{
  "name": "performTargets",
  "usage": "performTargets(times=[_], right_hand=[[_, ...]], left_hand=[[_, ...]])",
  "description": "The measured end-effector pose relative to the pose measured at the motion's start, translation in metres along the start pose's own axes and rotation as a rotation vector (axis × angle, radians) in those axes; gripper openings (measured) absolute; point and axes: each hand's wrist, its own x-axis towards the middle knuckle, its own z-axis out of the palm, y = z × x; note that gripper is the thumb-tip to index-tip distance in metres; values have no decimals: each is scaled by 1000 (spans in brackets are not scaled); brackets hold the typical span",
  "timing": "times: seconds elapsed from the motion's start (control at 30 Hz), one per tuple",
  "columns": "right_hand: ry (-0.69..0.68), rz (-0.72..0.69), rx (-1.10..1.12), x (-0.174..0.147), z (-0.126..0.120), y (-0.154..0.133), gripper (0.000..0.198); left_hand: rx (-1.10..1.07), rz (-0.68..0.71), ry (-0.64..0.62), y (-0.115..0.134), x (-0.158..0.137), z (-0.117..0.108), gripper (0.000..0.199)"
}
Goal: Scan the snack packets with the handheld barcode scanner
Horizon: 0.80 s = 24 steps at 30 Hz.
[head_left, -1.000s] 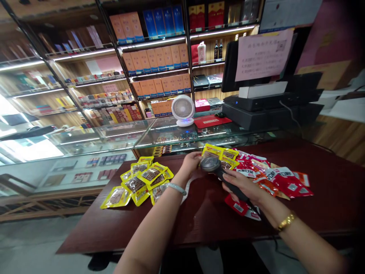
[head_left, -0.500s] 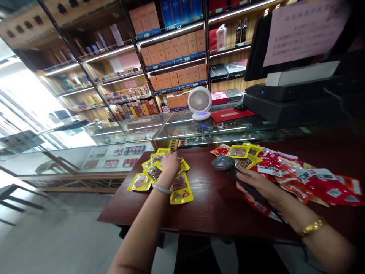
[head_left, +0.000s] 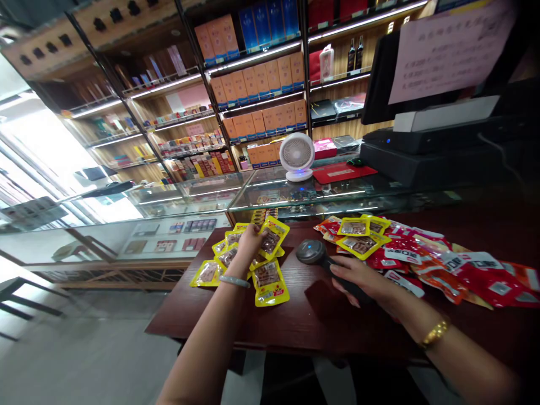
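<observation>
My left hand (head_left: 250, 239) pinches the edge of a yellow snack packet (head_left: 272, 237) with a clear window, lifted above the left pile. Under and around that hand lie several more yellow packets; one packet (head_left: 270, 284) lies nearest me and another packet (head_left: 206, 273) at the pile's left. My right hand (head_left: 354, 277) is wrapped round the dark handle of a barcode scanner (head_left: 311, 252), its head pointing left toward the held packet, a gap between them. Right of the scanner, yellow packets (head_left: 358, 244) rest against a heap of red and orange packets (head_left: 439, 261).
The dark wooden table (head_left: 304, 320) meets a glass display counter (head_left: 236, 197). On the counter stand a white fan (head_left: 297, 156), a red mat (head_left: 343, 173) and a monitor (head_left: 379, 79) with a pink paper. Shelves of boxes (head_left: 257, 79) line the back. A stool (head_left: 21, 292) stands at left.
My left hand has raised a yellow packet from the pile, tilting it up. My right hand has moved the scanner left, closer to that packet.
</observation>
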Motion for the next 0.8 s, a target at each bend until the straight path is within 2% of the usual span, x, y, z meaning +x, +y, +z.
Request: performTargets(times=[0.13,0.3,0.5,0.67,0.8], right_hand=[[2,-7,-6,0,5,-7,44],[33,14,-30,-1,8,-19,51],[95,-12,32,-7,-3,-18,55],[159,-41,55,-21,-17,-13,42],[227,-79,68,-28,-19,-13,38]], left_hand=[[-481,7,-33,25,-9,33,21],[-774,-2,-158,62,-28,59,17],[-961,-80,-286,87,-46,71,13],[-1049,-147,-300,112,-51,86,14],[-1081,-31,-488,128,-49,96,25]])
